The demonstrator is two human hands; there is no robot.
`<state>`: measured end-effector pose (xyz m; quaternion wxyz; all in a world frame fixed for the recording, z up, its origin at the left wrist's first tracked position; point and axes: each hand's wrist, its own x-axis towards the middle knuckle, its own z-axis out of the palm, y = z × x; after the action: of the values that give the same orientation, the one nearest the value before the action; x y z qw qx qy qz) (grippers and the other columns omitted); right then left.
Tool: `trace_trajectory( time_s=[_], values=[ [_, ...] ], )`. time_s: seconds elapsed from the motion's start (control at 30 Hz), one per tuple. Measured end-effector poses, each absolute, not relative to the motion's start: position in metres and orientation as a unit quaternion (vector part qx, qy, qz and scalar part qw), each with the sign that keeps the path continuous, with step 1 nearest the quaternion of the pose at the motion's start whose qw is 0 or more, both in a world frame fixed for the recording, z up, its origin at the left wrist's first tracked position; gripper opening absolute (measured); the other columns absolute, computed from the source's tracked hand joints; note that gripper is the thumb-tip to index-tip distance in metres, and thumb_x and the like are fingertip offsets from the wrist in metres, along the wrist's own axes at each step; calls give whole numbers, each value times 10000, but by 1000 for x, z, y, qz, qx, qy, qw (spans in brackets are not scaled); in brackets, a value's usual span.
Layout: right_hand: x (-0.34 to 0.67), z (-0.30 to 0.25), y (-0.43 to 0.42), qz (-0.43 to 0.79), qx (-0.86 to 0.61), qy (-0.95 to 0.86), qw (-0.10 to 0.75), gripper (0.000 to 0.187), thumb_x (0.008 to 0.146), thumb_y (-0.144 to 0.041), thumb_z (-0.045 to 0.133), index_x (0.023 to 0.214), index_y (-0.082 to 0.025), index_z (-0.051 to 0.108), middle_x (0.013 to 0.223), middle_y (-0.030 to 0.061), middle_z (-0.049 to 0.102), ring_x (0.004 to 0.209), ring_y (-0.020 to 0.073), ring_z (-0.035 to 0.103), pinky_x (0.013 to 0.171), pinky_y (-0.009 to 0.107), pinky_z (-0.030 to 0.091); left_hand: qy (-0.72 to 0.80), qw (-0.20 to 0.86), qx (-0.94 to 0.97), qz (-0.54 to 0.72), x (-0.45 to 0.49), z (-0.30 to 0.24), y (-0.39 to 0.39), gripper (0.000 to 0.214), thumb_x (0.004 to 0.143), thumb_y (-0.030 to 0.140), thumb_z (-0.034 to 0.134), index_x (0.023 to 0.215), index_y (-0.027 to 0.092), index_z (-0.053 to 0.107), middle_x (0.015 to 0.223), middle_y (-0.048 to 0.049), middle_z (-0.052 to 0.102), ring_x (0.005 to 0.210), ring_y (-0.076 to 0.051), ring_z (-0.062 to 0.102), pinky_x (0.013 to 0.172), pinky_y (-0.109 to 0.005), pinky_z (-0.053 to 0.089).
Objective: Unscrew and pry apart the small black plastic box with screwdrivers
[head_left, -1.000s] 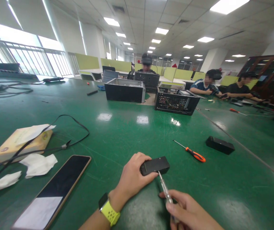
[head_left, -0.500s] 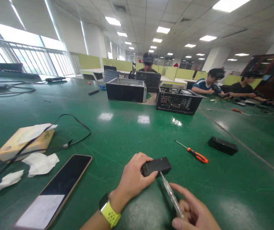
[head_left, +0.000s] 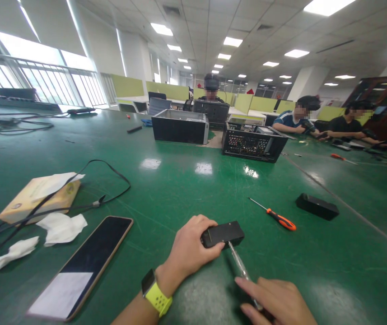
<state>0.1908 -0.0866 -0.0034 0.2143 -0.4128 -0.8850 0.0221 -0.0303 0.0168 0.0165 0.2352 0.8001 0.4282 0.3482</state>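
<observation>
My left hand (head_left: 189, 250), with a yellow-strapped watch on the wrist, is closed around the left end of a small black box (head_left: 223, 234) that rests on the green table (head_left: 193, 189). My right hand (head_left: 277, 302) grips a clear-handled screwdriver (head_left: 242, 271) at the bottom edge of the view. The screwdriver's tip touches the near side of the black box. Part of the handle is hidden under my fingers.
An orange-handled screwdriver (head_left: 276, 216) and a second black box (head_left: 317, 206) lie to the right. A phone (head_left: 81, 266), crumpled tissues (head_left: 62, 228), a tan booklet (head_left: 40, 196) and a black cable (head_left: 108, 180) lie left. Two open computer cases (head_left: 179, 126) stand farther back. Other people sit at the far side.
My right hand has shifted its hold on the screwdriver, fingers opening then closing over the handle, and has moved slightly right. The left hand and black box stay in place.
</observation>
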Motion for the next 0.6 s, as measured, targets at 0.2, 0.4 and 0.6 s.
trace_trajectory(
  time_s=[0.2, 0.4, 0.6],
  values=[
    [189, 3, -79, 17, -362, -898, 249, 294, 970, -332, 468, 1101, -158, 665, 690, 45, 686, 560, 144, 660, 511, 216, 471, 435, 238, 798, 343, -30, 15, 17, 306, 685, 214, 737, 980, 214, 658, 934, -35, 656, 894, -239, 605, 802, -358, 486],
    [186, -9, -75, 65, -360, -907, 208, 305, 979, -391, 451, 1054, -206, 682, 688, 32, 655, 585, 143, 639, 506, 228, 414, 435, 233, 796, 352, -30, 13, 17, 306, 685, 215, 742, 974, 211, 644, 939, -30, 658, 897, -240, 596, 799, -362, 482],
    [196, -19, -81, 83, -334, -911, 227, 480, 1029, -423, 284, 795, -215, 647, 564, -5, 608, 506, 101, 584, 479, 225, 353, 427, 234, 795, 362, -30, 11, 15, 292, 686, 206, 738, 963, 221, 647, 943, -32, 666, 896, -240, 599, 798, -360, 488]
  ],
)
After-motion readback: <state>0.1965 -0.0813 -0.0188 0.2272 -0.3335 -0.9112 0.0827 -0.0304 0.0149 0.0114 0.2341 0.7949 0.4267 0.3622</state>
